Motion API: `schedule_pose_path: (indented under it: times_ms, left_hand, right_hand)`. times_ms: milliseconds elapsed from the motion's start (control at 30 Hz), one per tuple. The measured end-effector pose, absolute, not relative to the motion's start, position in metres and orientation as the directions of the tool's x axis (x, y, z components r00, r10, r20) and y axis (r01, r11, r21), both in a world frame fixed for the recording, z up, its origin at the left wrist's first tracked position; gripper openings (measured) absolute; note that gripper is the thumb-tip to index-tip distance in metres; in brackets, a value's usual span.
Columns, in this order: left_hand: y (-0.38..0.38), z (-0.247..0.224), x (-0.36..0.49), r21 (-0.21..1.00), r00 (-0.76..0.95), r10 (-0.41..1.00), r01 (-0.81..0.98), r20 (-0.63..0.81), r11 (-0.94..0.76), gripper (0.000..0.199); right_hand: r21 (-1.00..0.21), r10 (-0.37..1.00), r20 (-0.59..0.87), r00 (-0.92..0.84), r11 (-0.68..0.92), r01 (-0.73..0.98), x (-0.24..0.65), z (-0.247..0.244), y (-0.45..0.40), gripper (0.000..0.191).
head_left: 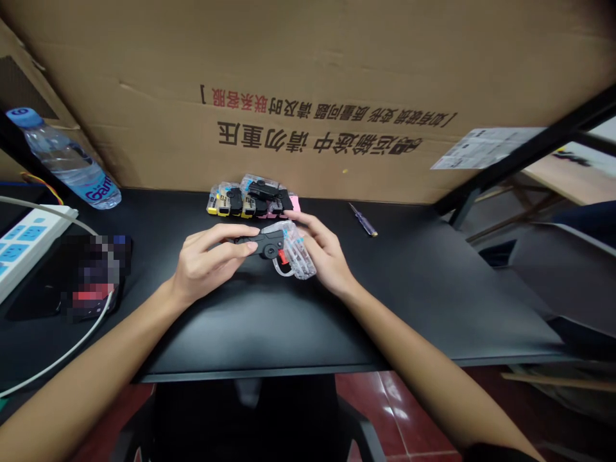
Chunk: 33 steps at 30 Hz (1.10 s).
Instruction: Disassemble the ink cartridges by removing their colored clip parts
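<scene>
A toy gun point(272, 245) with a black barrel, a clear grip and an orange trigger is held just above the black table. My left hand point(206, 260) pinches its black barrel end between thumb and fingers. At the clear grip end, my right hand point(327, 253) wraps round from behind, index finger stretched toward the back, its other fingers partly hidden. Just beyond the hands lies a row of similar toy guns point(255, 197), with clear, black, yellow and pink parts, one resting on top of the others.
A small screwdriver point(363, 220) lies right of the toys. Tall cardboard point(317, 58) stands along the table's back edge. To the left are a water bottle point(72, 160), a white power strip point(24, 240), a pale cable point(91, 330) and a phone-like dark object, partly blurred.
</scene>
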<state>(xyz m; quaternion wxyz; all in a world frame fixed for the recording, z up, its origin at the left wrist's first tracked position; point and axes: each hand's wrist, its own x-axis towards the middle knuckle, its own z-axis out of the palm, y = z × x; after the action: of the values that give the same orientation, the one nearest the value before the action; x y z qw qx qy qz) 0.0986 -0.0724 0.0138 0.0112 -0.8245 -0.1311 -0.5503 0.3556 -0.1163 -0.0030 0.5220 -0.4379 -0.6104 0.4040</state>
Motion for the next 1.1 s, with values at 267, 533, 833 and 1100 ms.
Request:
schedule_pose_path:
  times_ms: [267,533,833,1100]
  left_hand:
    - [-0.071,0.015,0.097,0.218,0.430,0.284,0.197,0.857,-0.956,0.033]
    - [-0.084,0.017,0.111,0.583,0.486,0.518,0.022,0.704,-0.812,0.033]
    - [-0.086,0.020,0.113,0.523,0.486,0.480,0.056,0.730,-0.851,0.029]
    - [-0.086,0.018,0.114,0.524,0.479,0.497,0.087,0.724,-0.847,0.021]
  right_hand:
    - [-0.986,0.961,0.165,-0.224,0.153,-0.068,0.344,0.015,-0.131,0.053]
    - [-0.980,0.968,0.180,-0.173,0.163,-0.111,0.338,0.018,-0.136,0.051]
    - [-0.989,0.975,0.122,-0.184,0.103,-0.110,0.336,0.018,-0.138,0.056]
    - [-0.995,0.981,0.091,-0.172,0.082,-0.062,0.335,0.015,-0.137,0.057]
